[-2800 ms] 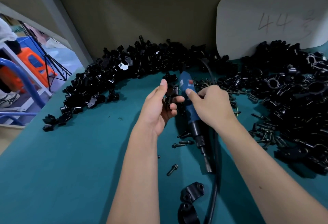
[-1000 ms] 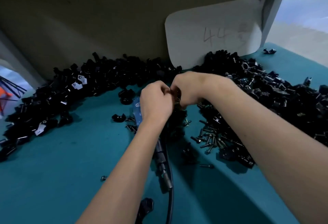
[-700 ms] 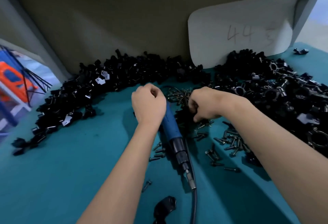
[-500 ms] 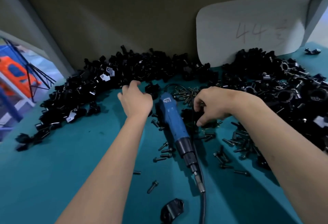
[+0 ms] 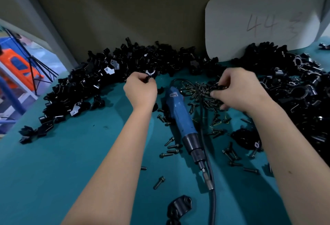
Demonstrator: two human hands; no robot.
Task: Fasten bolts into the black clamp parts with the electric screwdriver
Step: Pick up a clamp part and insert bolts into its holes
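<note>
Teal table, tan back wall.
White card marked "44" leans on wall; orange object far left beyond table.

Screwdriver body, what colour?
Blue, with a black nose; the electric screwdriver lies on the teal table, head view.

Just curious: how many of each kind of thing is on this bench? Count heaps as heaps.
Blue electric screwdriver: 1
Hands: 2 (left hand, right hand)
Heaps of black clamp parts: 2 (left heap, right heap)
Bolt heap: 1
White card: 1
Total: 7, stray bolts and parts left out.
</note>
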